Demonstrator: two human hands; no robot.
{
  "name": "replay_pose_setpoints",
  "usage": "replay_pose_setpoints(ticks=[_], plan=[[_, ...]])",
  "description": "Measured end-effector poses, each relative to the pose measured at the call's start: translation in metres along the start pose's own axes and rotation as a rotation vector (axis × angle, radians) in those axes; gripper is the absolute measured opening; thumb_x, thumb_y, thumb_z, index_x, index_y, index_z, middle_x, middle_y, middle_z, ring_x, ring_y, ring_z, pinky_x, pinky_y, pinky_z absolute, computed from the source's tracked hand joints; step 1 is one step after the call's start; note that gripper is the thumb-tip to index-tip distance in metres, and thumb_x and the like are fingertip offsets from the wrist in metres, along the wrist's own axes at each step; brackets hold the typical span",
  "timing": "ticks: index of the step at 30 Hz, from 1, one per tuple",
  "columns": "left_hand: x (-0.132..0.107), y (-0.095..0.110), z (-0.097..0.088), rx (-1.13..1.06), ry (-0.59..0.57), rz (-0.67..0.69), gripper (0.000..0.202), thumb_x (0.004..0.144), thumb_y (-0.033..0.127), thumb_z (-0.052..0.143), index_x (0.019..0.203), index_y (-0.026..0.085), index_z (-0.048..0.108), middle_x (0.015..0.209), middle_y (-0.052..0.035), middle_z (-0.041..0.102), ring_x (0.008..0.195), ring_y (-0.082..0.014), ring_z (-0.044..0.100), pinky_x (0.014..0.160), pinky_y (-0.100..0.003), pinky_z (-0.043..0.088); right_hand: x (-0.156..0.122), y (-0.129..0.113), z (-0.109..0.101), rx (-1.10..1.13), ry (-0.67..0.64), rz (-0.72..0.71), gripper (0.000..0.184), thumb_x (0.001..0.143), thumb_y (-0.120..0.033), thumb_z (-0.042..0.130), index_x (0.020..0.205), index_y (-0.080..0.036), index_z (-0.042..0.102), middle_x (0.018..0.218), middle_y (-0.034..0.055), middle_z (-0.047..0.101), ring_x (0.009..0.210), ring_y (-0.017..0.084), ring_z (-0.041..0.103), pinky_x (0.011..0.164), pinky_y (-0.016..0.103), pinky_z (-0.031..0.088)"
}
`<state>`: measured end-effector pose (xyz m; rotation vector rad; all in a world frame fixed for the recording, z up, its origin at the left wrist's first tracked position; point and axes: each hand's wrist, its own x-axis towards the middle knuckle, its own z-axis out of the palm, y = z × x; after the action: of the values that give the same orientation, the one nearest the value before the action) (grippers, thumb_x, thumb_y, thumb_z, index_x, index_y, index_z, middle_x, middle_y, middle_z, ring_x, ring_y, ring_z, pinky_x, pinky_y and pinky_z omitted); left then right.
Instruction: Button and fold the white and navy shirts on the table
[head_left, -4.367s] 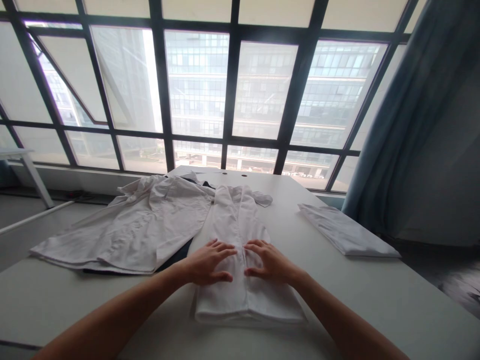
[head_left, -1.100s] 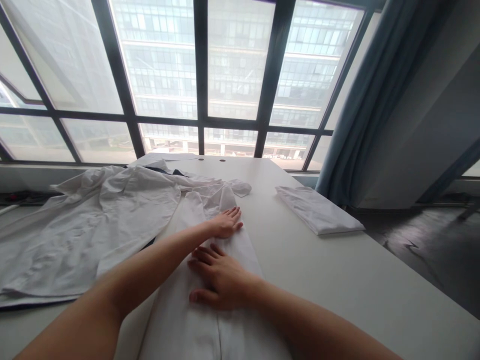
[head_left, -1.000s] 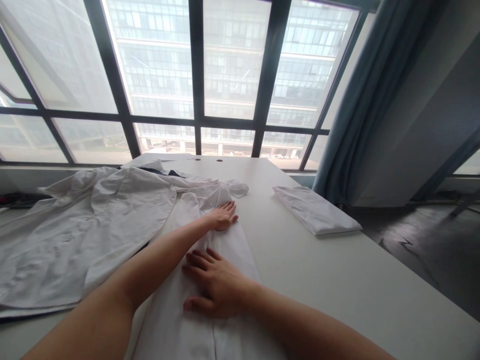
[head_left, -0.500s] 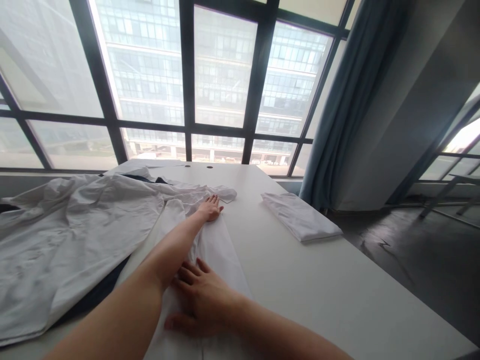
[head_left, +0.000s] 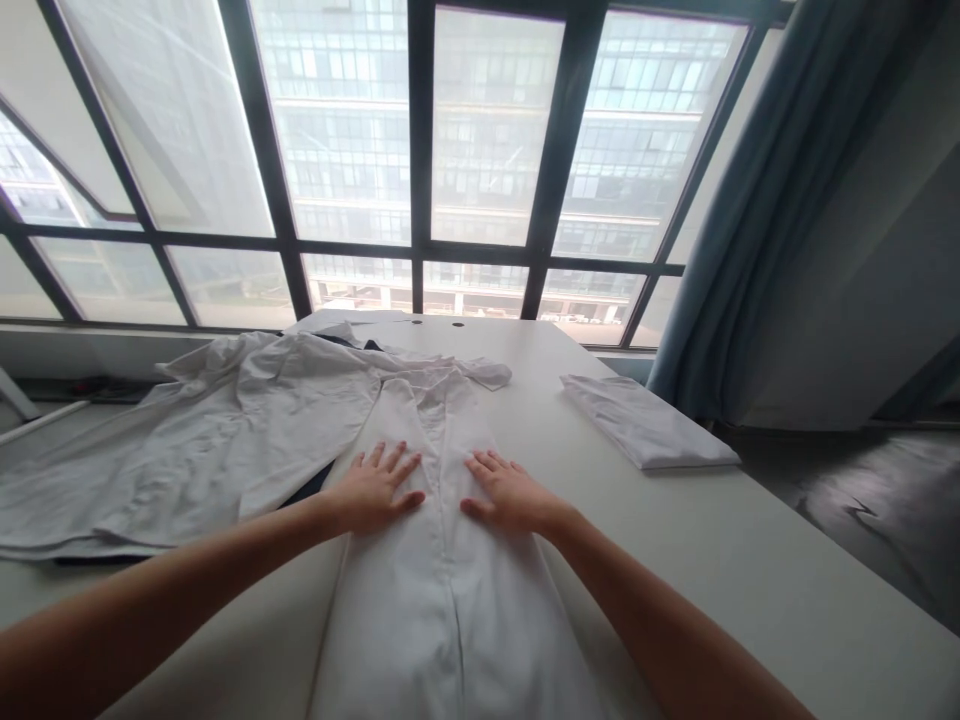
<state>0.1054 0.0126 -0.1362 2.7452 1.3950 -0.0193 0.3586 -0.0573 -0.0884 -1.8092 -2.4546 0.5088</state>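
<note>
white garment [head_left: 450,610] folded lengthwise on the table [head_left: 697,560], running from the near side toward the far edge. left hand [head_left: 379,490] and right hand [head_left: 506,492] lie palm-down on its two halves, fingers spread, grasping nothing. a crumpled white garment [head_left: 195,450] overlies dark cloth [head_left: 309,487] toward the left; a folded white cloth [head_left: 652,425] lies along the right edge.

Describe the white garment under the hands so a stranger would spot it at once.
Find the white table before the large dark-framed window. On it, a long, narrow white garment runs towards the camera. Unlike the crumpled garment to its left and the folded cloth to its right, it lies under the left hand and right hand.
</note>
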Motion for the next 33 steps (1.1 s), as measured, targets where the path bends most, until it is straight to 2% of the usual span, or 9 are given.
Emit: replay_pose_setpoints(ticks=[3,6,14,18,21,24,26,30,33], plan=[[-0.011,-0.004,0.003,-0.022,-0.025,-0.050,0.081,0.089,0.078,0.025,0.157,0.033,0.022,0.163,-0.0124,0.011,0.147,-0.0448,0.012,0.109,-0.067,0.021,0.004,-0.008,0.008,-0.011,-0.006,0.063,0.075,0.092,-0.050,0.049,0.155,-0.016,0.028,0.162,0.0162,0.019,0.149,0.036,0.014,0.117,0.059,0.017],[-0.001,-0.009,0.004,-0.051,0.017,-0.018,0.082,0.089,0.079,0.025,0.156,0.033,0.023,0.163,-0.0125,0.012,0.148,-0.0443,0.011,0.110,-0.064,0.020,0.010,-0.010,0.014,-0.021,0.032,0.095,0.073,0.093,-0.049,0.047,0.155,-0.013,0.030,0.161,0.0185,0.021,0.149,0.037,0.016,0.117,0.057,0.019],[0.070,-0.040,-0.003,-0.071,0.033,-0.034,0.081,0.087,0.080,0.025,0.155,0.036,0.027,0.164,-0.0074,0.016,0.149,-0.0411,0.010,0.114,-0.061,0.014,0.048,0.030,0.017,0.019,0.235,0.032,0.059,0.099,-0.044,0.039,0.150,-0.013,0.040,0.159,0.0167,0.030,0.149,0.030,0.021,0.119,0.052,0.019],[0.107,-0.053,-0.011,-0.080,0.023,-0.071,0.080,0.089,0.079,0.026,0.155,0.035,0.027,0.164,-0.0078,0.014,0.149,-0.0396,0.009,0.114,-0.061,0.011,0.043,0.024,0.016,0.025,0.229,-0.030,0.060,0.099,-0.045,0.038,0.150,-0.014,0.040,0.159,0.0142,0.030,0.150,0.026,0.019,0.120,0.051,0.014],[0.119,-0.056,-0.017,-0.058,0.027,-0.062,0.078,0.091,0.076,0.027,0.155,0.032,0.028,0.164,-0.0086,0.015,0.149,-0.0382,0.011,0.115,-0.058,0.014,0.035,0.014,0.016,0.040,0.176,-0.085,0.064,0.098,-0.049,0.038,0.150,-0.013,0.039,0.160,0.0140,0.028,0.150,0.025,0.019,0.120,0.049,0.013],[0.110,-0.046,-0.020,-0.023,0.055,-0.043,0.070,0.097,0.064,0.026,0.154,0.024,0.031,0.162,-0.0126,0.021,0.149,-0.0343,0.016,0.117,-0.053,0.015,0.032,0.009,0.016,0.042,0.159,-0.089,0.065,0.097,-0.051,0.039,0.150,-0.013,0.039,0.159,0.0144,0.029,0.150,0.025,0.020,0.121,0.049,0.013],[0.093,-0.031,-0.019,-0.016,0.061,0.037,0.066,0.101,0.056,0.024,0.155,0.019,0.028,0.161,-0.0145,0.023,0.150,-0.0295,0.018,0.119,-0.050,0.014,0.033,0.010,0.016,0.036,0.164,-0.088,0.066,0.097,-0.051,0.040,0.150,-0.013,0.039,0.159,0.0145,0.029,0.149,0.025,0.020,0.121,0.049,0.013],[0.036,0.009,-0.011,-0.091,0.031,0.278,0.069,0.102,0.055,0.020,0.158,0.015,0.017,0.162,-0.0137,0.015,0.151,-0.0228,0.009,0.121,-0.043,0.012,0.037,0.016,0.020,0.029,0.180,-0.111,0.059,0.101,-0.044,0.032,0.150,-0.011,0.040,0.159,0.0140,0.030,0.149,0.025,0.022,0.121,0.049,0.014],[-0.016,0.037,-0.012,-0.152,0.026,0.416,0.070,0.101,0.056,0.023,0.159,0.018,0.014,0.163,-0.0112,0.012,0.151,-0.0220,0.007,0.123,-0.041,0.010,0.039,0.020,0.024,0.032,0.210,-0.124,0.055,0.102,-0.037,0.027,0.149,-0.012,0.042,0.158,0.0140,0.033,0.148,0.024,0.025,0.120,0.050,0.016]])
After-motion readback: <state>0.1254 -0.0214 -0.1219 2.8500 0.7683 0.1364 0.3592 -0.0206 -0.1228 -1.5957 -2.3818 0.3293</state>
